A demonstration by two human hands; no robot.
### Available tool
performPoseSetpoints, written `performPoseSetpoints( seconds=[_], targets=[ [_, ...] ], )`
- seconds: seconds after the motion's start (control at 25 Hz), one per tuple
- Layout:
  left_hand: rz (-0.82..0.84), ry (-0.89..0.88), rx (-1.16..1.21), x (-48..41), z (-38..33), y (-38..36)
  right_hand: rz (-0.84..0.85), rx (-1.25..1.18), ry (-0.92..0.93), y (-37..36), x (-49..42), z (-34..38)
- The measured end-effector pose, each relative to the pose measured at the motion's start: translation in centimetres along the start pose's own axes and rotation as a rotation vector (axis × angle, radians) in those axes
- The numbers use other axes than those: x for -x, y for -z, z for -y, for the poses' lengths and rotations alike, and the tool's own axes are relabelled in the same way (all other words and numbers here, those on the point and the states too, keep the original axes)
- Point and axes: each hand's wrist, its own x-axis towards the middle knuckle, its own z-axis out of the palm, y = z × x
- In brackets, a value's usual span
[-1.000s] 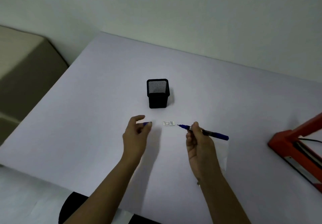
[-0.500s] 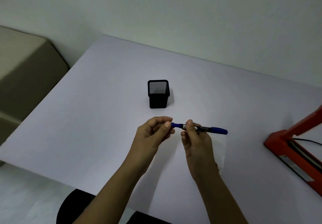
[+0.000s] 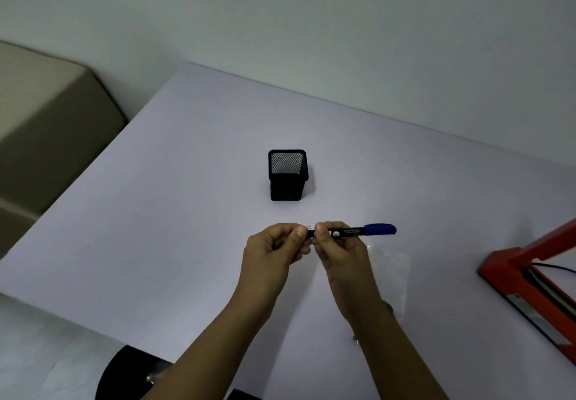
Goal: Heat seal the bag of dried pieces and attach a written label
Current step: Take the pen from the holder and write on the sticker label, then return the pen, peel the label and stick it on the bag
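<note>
The person is holding a pen [image 3: 352, 232] level above the table [image 3: 156, 212], both hands meeting in front of them. The right hand [image 3: 339, 250] is gripping the black barrel, thumb and curled fingers wrapped round it, with the blue end sticking out to the right. The left hand [image 3: 271, 250] is pinching the pen's other end, fingers curled in tight against the thumb. A short blue stretch is showing in the narrow gap between the two hands. I cannot tell whether a cap is fully seated there, since the fingers are covering it.

The clear bag [image 3: 392, 272] is lying flat on the table just right of the right wrist, partly tucked under the forearm. It is so faint that I cannot make out what is in it. A tiny white sliver of the label [image 3: 309, 226] is peeking out just behind the fingertips, and the rest of it is hidden by the hands.

A black mesh cup [image 3: 288, 175] is standing upright farther back, beyond the hands and apart from them. The red sealer [image 3: 530, 278] is sitting at the right edge of the table, well apart from the bag, with a thin black cord [image 3: 548, 266] running off behind it. A beige box [image 3: 46, 119] is sitting beside the table on the left, and a round black seat [image 3: 124, 374] is showing below the near edge.
</note>
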Motion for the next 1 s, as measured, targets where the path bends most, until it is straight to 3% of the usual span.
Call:
performPoseSetpoints(
  seconds=[0.08,0.16,0.28,0.44,0.6,0.72,1.0],
  targets=[
    [-0.037,0.065,0.092,-1.5,0.4,-0.1,-0.044,-0.048,-0.041,0.1,-1.9,0.7],
    [-0.028,0.090,0.125,-3.2,0.4,0.2,-0.205,-0.102,-0.041,0.9,-4.8,1.5],
    [-0.033,0.015,-0.073,-6.3,-0.1,0.5,-0.290,-0.001,0.054,1.9,-9.2,1.8],
    [-0.248,-0.116,-0.399,-12.8,-1.0,1.1,-0.236,0.336,0.287,0.6,-15.1,2.9],
    [-0.112,-0.050,-0.515,-17.1,1.0,0.6,-0.079,0.737,0.481,-1.8,-19.5,2.7],
    [-0.094,-0.097,-0.440,-17.4,2.7,0.6,0.057,1.027,0.532,-2.8,-20.6,0.6],
    [-0.129,-0.102,-0.451,-18.1,3.4,0.4,0.101,1.128,0.603,-3.2,-20.9,-1.0]
  ],
)
